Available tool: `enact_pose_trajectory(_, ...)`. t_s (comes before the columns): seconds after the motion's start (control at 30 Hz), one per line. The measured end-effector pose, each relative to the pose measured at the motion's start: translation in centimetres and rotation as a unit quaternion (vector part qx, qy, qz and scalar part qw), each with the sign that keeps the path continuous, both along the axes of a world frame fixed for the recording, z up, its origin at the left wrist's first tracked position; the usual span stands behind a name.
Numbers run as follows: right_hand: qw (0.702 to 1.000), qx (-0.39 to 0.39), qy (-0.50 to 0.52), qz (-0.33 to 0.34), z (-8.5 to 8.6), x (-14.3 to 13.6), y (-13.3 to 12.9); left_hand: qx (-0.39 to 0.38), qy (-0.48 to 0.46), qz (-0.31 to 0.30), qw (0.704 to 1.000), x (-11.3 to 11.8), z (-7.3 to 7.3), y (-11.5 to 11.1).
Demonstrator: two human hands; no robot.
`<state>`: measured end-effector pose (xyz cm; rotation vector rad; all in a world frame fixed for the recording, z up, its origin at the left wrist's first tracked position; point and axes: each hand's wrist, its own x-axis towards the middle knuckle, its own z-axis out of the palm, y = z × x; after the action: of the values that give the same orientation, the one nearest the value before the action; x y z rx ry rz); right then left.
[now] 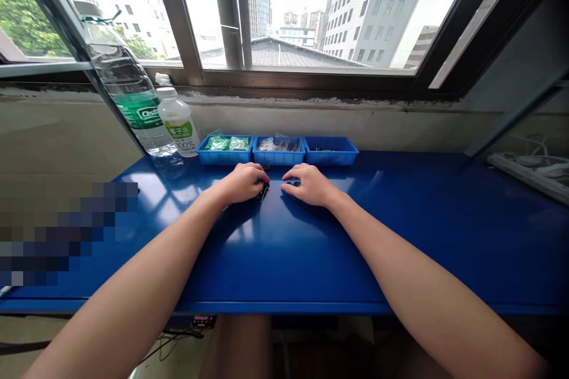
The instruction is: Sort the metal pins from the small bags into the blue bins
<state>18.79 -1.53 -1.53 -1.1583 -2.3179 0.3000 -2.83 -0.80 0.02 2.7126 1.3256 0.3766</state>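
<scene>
Small dark, thin pieces stick out from under the fingers of my left hand, which is closed around them just above the blue table. Facing it, my right hand rests on the table with thumb and fingers apart; a small dark spot shows between them, too small to make out. Beyond the hands stand a blue bin with green packets, a blue bin with clear bags and a blue bin with a few dark thin pieces.
A large water bottle and a smaller bottle with a green label stand at the back left. Behind the bins runs the wall under a window. White power strips with cables lie at the far right.
</scene>
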Motion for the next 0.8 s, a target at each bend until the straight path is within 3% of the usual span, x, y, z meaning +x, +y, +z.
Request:
enact_pose_trajectory(0.5,0.999,-0.028,-0.043,-0.005,0.09,0.29,0.27,-0.039,0.016,0.02,0.999,0.32,0.71,-0.38)
enact_pose_trajectory(0.8,0.999,-0.028,-0.047,0.0,0.12,0.28,0.24,-0.044,0.042,0.042,0.997,0.6,0.13,-0.34)
